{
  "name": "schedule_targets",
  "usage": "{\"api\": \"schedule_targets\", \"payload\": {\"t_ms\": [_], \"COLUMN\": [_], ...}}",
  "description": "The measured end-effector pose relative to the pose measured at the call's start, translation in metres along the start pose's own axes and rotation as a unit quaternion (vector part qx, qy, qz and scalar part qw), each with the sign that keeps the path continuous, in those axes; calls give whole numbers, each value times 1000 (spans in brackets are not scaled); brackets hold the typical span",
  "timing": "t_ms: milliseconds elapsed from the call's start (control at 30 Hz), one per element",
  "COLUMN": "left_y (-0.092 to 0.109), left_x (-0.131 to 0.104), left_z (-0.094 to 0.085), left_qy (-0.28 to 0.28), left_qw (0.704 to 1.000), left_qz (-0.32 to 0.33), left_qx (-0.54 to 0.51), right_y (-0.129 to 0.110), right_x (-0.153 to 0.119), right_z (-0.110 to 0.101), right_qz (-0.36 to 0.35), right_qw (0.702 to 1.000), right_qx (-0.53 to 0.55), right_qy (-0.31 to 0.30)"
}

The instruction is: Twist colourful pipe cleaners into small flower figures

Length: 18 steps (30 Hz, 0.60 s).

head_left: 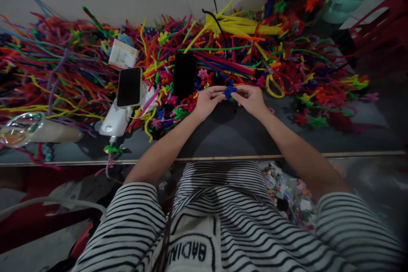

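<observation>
Between my two hands, above the front part of the dark table (236,136), is a small blue pipe-cleaner flower (229,90). The thumb and fingers of my left hand (208,101) pinch its left side. From the other side, my right hand (250,98) pinches it the same way. A bit of green shows just under the flower, partly covered by my fingers. Just behind my hands lie red and blue pipe cleaners (223,66). Scissors with yellow and red handles (276,86) rest to the right of my right hand.
A black phone (185,75) lies left of my hands, with another phone (129,87) on a white power bank (116,119) farther left. A drink cup (47,129) lies at the left. Heaps of coloured pipe cleaners (63,68) line the wall. Finished flowers (318,122) lie at right.
</observation>
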State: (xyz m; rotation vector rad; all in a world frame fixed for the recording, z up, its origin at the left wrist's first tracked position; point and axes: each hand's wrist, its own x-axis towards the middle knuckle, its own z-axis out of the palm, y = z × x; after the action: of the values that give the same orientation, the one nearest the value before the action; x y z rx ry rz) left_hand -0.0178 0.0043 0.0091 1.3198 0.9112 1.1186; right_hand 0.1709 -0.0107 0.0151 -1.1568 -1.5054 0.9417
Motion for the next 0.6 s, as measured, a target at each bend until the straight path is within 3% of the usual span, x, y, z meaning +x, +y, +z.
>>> {"api": "schedule_targets", "payload": {"t_ms": [167, 300, 500, 600], "left_y": [3, 6, 5, 6], "left_x": [-6, -13, -17, -20], "left_z": [4, 8, 7, 6], "left_qy": [33, 51, 51, 68], "left_qw": [999, 995, 979, 952], "left_qz": [1, 43, 101, 132], "left_qx": [33, 70, 171, 267], "right_y": [-7, -11, -5, -5], "right_x": [-5, -8, -3, -3], "right_z": [3, 3, 0, 1], "right_qz": [-27, -62, -44, -40], "right_qw": [999, 993, 996, 995], "right_qx": [-26, -97, -73, -89], "right_qy": [9, 37, -13, -15]}}
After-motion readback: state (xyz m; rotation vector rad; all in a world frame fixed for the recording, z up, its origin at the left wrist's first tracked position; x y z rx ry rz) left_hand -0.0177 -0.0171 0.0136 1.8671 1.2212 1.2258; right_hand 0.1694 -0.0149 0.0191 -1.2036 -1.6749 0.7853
